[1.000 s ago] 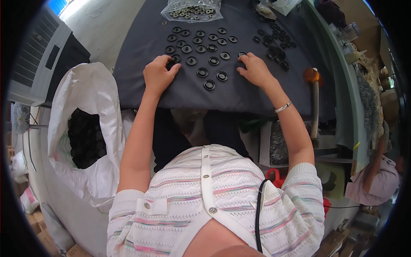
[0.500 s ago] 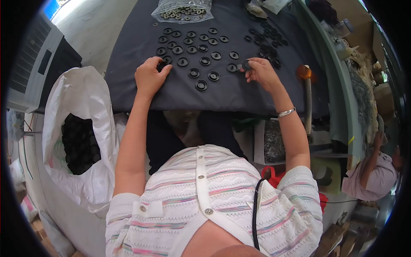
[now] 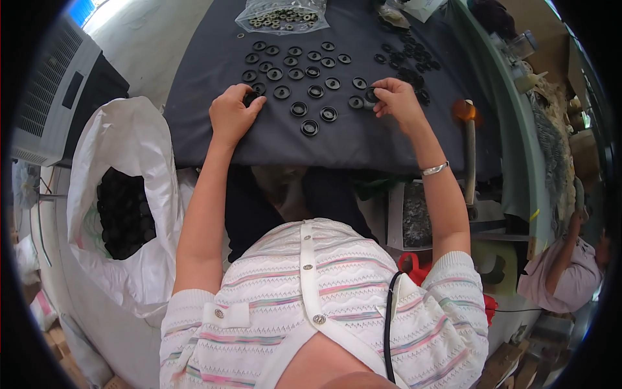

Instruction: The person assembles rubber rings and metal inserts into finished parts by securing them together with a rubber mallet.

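Note:
Many black round parts, each a shallow disc with a raised middle, lie spread on the dark cloth of the table; one such black disc (image 3: 329, 114) sits near the front. My left hand (image 3: 232, 118) rests at the left edge of the spread, its thumb and fingers closed around a black disc (image 3: 251, 98) that they partly cover. At the right edge, my right hand (image 3: 400, 104) pinches another black disc (image 3: 371, 95) between thumb and fingertips. This one is low over the cloth or touching it, just beside a lying black disc (image 3: 356, 102).
A clear bag (image 3: 285, 18) of small rings lies at the far edge. Darker parts (image 3: 408, 58) are heaped at the far right, near an orange-headed hammer (image 3: 465, 111). A white sack (image 3: 152, 194) of black pieces stands left. Another person (image 3: 564, 275) is at the right.
The whole view has shifted slightly. My right hand has brought its disc a little to the left, closer to the lying ones. My left hand keeps its place on the spread.

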Available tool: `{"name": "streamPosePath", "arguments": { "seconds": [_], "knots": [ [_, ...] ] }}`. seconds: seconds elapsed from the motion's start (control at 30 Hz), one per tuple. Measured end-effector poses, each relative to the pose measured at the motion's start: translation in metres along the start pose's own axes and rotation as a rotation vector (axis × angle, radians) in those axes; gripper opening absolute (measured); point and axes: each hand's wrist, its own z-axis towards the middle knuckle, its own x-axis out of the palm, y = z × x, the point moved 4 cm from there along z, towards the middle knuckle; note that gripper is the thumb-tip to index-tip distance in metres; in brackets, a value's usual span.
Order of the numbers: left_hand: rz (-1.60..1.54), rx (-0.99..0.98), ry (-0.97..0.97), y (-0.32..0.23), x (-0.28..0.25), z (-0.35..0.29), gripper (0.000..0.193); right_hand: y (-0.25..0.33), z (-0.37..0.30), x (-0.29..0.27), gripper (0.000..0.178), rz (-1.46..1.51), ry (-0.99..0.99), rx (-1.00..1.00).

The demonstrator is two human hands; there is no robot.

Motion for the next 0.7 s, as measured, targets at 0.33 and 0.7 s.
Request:
{"name": "streamPosePath", "arguments": {
  "seconds": [0.33, 0.7],
  "knots": [
    [0.02, 0.027, -0.01, 0.001, 0.0, 0.002, 0.029, -0.019, 0.002, -0.009, 0.027, -0.726, 0.024, -0.233],
    [0.007, 0.008, -0.007, 0.001, 0.001, 0.0, 0.028, -0.018, -0.005, 0.001, 0.034, -1.047, 0.021, -0.408]
  ]
}}
